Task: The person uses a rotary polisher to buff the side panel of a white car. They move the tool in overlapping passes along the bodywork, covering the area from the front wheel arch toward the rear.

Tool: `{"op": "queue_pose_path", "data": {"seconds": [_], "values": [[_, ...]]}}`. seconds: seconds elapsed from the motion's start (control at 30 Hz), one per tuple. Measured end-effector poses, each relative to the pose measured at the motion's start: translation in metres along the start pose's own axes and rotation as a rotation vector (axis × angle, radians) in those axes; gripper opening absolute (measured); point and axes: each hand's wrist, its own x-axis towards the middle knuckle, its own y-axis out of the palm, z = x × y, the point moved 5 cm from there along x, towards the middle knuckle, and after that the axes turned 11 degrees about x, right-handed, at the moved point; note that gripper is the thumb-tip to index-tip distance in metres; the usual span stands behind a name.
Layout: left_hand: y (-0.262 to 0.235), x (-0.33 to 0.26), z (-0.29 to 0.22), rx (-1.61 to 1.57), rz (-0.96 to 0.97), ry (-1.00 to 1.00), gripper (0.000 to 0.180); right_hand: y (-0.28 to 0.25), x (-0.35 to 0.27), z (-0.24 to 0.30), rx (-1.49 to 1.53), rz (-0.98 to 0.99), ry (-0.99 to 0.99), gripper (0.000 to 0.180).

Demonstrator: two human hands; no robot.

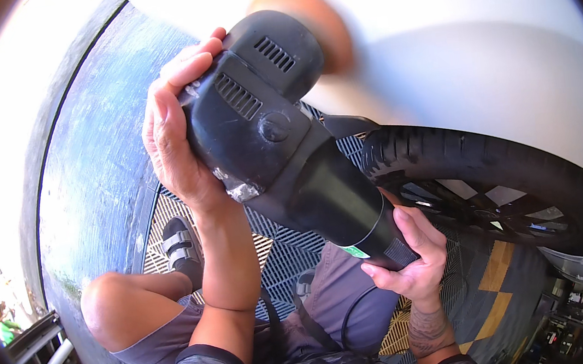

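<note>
Body panel: Where the upper right brightens, a glossy white panel [477,56] spans above the wheel, its surface partly washed out by glare.
Floor: Grey concrete [89,153] extends along the left; slatted tiles [291,242] in grey and tan lie beneath the seated person.
Wheel: A black-tyred wheel [495,214] with dark spokes stands at the right, below the panel.
Power tool: The black power tool [288,147] is held diagonally at centre, head toward the upper part of the view, handle toward the lower right; the housing carries vent slots and pale scuffs.
Left hand: The left hand [176,134] wraps the outer side of the housing, palm against it, fingers bent over its far edge.
Right hand: The right hand [417,257] grips the handle end, thumb on the near side.
Pad: The orange round pad [336,35] on the head faces the panel; blur obscures whether they touch.
Footwear: A dark strapped sandal [180,242] rests beyond the left knee.
</note>
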Motion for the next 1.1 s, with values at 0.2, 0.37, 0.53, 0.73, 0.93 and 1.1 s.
{"op": "queue_pose_path", "data": {"seconds": [0.2,0.37,0.53,0.73,0.93,1.1], "values": [[-0.003,-0.001,0.004,0.020,-0.042,-0.041,0.042,0.003,0.006,0.013,-0.025,0.006,0.101,0.072],[-0.021,-0.015,0.026,-0.026,-0.109,-0.137,0.040,0.004,0.009,0.015,-0.086,0.041,0.186,0.072],[-0.036,-0.034,0.050,-0.028,-0.163,-0.218,0.040,0.008,0.009,0.000,-0.131,0.087,0.195,0.075],[-0.032,-0.017,0.035,0.079,-0.094,-0.206,0.042,0.016,0.012,-0.008,-0.064,0.083,0.155,0.081],[-0.011,-0.002,0.003,0.136,-0.073,-0.093,0.038,0.005,0.011,-0.006,-0.010,0.077,0.117,0.082],[-0.003,0.006,-0.007,0.051,-0.046,-0.053,0.030,0.005,0.011,-0.004,0.015,0.063,0.106,0.082]]}}
